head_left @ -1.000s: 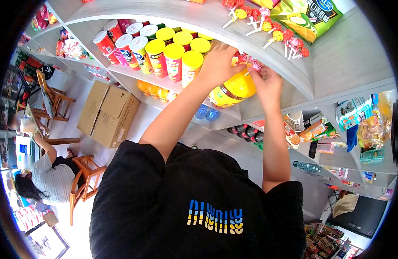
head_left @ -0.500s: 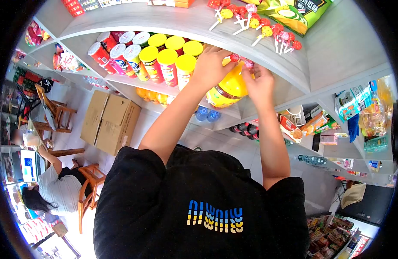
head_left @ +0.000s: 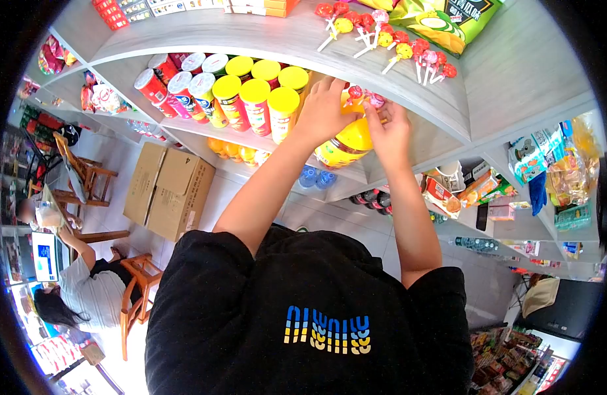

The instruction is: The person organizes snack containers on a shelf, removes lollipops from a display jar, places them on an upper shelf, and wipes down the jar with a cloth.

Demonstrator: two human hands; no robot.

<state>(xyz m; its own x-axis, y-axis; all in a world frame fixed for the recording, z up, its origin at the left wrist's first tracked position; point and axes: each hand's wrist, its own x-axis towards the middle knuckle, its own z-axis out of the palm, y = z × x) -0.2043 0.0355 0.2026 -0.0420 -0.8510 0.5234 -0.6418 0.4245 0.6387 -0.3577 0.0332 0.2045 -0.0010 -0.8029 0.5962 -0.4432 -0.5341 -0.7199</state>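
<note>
A yellow plastic jar [head_left: 351, 139] with a brown band stands tilted at the shelf front, between my two hands. My left hand [head_left: 324, 113] is curled around its left side, near the top. Red and pink wrapped lollipops [head_left: 356, 93] show at the jar's upper end. My right hand [head_left: 390, 131] is on the jar's right side, with thumb and fingers closed at a pink lollipop [head_left: 376, 101]; the exact grip is partly hidden. On the shelf board above lies a row of red, yellow and pink lollipops [head_left: 402, 51] with white sticks.
Chip canisters [head_left: 255, 92] with yellow and white lids stand left of my left hand. A green snack bag [head_left: 441, 23] lies on the upper shelf. A cardboard box [head_left: 168, 187] is on the floor at left, near a seated person [head_left: 93, 293]. Packaged goods fill shelves at right.
My right hand has shifted slightly down and left. More of the lollipops at the jar's top shows between my hands. My left hand stays by the jar.
</note>
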